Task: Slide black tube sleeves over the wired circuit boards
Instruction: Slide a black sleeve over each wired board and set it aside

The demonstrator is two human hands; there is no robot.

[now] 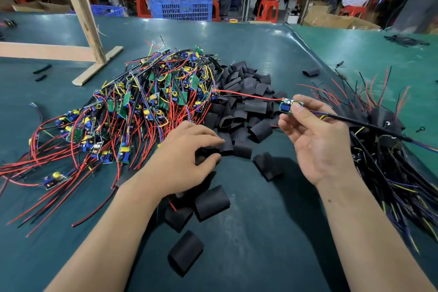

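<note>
Dark green desk (pixel 260 232): right hand (pixel 317 140) pinched small green wired circuit board (pixel 289 105); left hand's (pixel 189 152) grip closed on flat black tube sleeve (pixel 205 151). Pickup step; next, prob. open sleeve end, thread over board.

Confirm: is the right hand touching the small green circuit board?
Touching. The head view shows the right hand pinching the small green circuit board between thumb and fingertip.
</note>
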